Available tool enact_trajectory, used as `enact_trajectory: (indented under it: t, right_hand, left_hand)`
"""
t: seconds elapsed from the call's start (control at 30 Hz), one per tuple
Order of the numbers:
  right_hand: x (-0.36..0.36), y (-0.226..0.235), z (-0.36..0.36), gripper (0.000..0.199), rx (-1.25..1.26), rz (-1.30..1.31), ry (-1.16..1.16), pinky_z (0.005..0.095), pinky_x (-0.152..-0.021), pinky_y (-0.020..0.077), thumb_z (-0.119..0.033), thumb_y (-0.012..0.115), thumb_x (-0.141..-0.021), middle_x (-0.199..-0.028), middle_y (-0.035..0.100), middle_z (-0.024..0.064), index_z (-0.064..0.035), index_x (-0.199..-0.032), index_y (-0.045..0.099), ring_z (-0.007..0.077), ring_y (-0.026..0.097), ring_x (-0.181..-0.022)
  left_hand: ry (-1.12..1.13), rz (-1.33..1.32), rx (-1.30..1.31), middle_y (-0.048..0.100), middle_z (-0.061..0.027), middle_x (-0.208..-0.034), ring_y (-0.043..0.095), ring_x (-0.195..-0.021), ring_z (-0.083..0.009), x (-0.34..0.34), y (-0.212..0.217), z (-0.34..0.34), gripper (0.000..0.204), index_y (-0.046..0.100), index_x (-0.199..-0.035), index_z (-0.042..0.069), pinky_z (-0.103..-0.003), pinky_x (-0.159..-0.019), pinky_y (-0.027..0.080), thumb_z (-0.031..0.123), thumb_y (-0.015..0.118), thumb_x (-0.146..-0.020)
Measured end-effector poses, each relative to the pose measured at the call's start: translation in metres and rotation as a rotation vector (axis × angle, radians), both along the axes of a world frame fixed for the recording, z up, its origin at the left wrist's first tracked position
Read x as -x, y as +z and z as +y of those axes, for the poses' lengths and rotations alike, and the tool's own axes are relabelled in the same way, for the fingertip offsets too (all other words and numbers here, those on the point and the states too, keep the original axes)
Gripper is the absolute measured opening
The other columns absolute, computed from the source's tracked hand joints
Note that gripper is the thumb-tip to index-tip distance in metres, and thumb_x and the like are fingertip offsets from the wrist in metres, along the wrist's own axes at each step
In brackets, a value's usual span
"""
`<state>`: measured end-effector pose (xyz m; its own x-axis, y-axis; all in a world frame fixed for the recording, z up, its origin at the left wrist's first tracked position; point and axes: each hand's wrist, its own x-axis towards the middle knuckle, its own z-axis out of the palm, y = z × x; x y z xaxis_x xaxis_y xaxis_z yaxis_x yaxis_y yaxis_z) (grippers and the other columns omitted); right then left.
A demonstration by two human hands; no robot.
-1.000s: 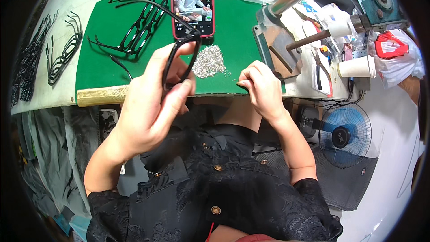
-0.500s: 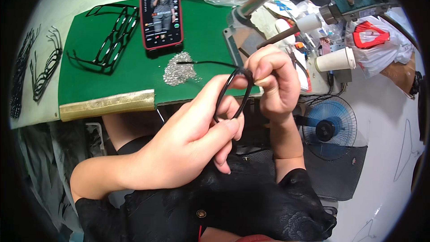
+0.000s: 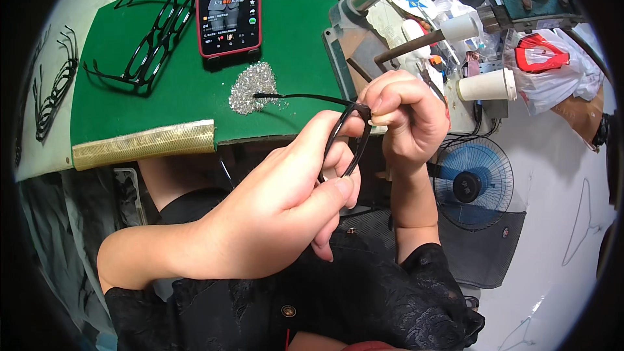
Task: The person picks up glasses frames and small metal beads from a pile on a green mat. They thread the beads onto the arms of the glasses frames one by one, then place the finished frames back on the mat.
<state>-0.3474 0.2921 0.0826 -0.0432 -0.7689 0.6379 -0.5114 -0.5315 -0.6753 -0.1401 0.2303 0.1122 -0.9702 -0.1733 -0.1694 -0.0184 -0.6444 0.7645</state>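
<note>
My left hand [image 3: 286, 208] is closed round the front of a black eyeglass frame [image 3: 333, 135], its thumb and fingers gripping the rim. The frame's thin temple arm [image 3: 302, 96] stretches left, its tip over a heap of tiny silvery metal parts [image 3: 250, 84] on the green mat [image 3: 286, 39]. At the hinge corner, my right hand [image 3: 413, 117] pinches the frame between thumb and forefinger, the other fingers curled. Whether a tiny part also sits in that pinch is hidden.
Several black eyeglass frames [image 3: 153, 49] lie stacked on the mat, with more [image 3: 55, 97] farther left. A red-edged phone [image 3: 227, 10] stands behind the heap. A gold strip [image 3: 143, 145] covers the front edge. To the right are a green machine [image 3: 530, 0], a white cup [image 3: 486, 84] and a fan [image 3: 467, 185].
The right hand has shifted slightly right and turned a little at the hinge corner. The eyeglass frame has tilted slightly in the left hand. The whole view has moved a bit.
</note>
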Motion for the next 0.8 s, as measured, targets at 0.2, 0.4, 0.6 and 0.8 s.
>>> enact_trajectory:
  t: [0.2, 0.4, 0.6, 0.8]
  right_hand:
    - [0.0015, -0.0018, 0.0024, 0.014, -0.028, -0.021, -0.009, 0.0264, -0.058, 0.0487, -0.009, 0.07, -0.082, -0.071, 0.064, 0.0084, 0.0008, -0.08, 0.06, 0.0179, 0.063, -0.064]
    - [0.0016, 0.0012, 0.0015, 0.015, -0.019, 0.052, -0.024, 0.0269, -0.058, 0.0487, -0.01, 0.07, -0.083, -0.071, 0.064, 0.0086, 0.0004, -0.081, 0.06, 0.0185, 0.063, -0.063]
    - [-0.0015, -0.0044, -0.0026, 0.015, 0.038, 0.042, 0.005, 0.0274, -0.057, 0.0482, -0.012, 0.067, -0.085, -0.069, 0.061, 0.0087, 0.0002, -0.083, 0.059, 0.0197, 0.061, -0.062]
    - [-0.0006, -0.0077, 0.0005, 0.017, -0.023, -0.077, 0.021, 0.0264, -0.06, 0.0483, -0.013, 0.066, -0.088, -0.072, 0.062, 0.0088, 0.0019, -0.084, 0.058, 0.0178, 0.061, -0.065]
  left_hand:
    - [-0.022, -0.038, 0.086, 0.05, -0.0105, -0.092, 0.049, -0.056, -0.0093, 0.0009, 0.0019, -0.0004, 0.047, 0.022, -0.14, -0.001, -0.022, -0.051, 0.049, 0.001, 0.039, -0.096]
    - [-0.036, -0.024, 0.031, 0.05, -0.0107, -0.091, 0.05, -0.056, -0.0099, 0.0017, 0.0016, -0.0022, 0.046, 0.021, -0.138, -0.002, -0.023, -0.051, 0.049, 0.002, 0.04, -0.096]
    - [-0.047, 0.024, -0.134, 0.05, -0.0115, -0.091, 0.051, -0.055, -0.0108, 0.0012, -0.0008, -0.0063, 0.045, 0.023, -0.135, -0.001, -0.025, -0.05, 0.051, 0.003, 0.043, -0.095]
    - [-0.044, 0.011, -0.054, 0.05, -0.0108, -0.091, 0.051, -0.056, -0.0103, 0.0005, -0.001, -0.0046, 0.045, 0.022, -0.136, -0.002, -0.024, -0.051, 0.05, 0.003, 0.042, -0.096]
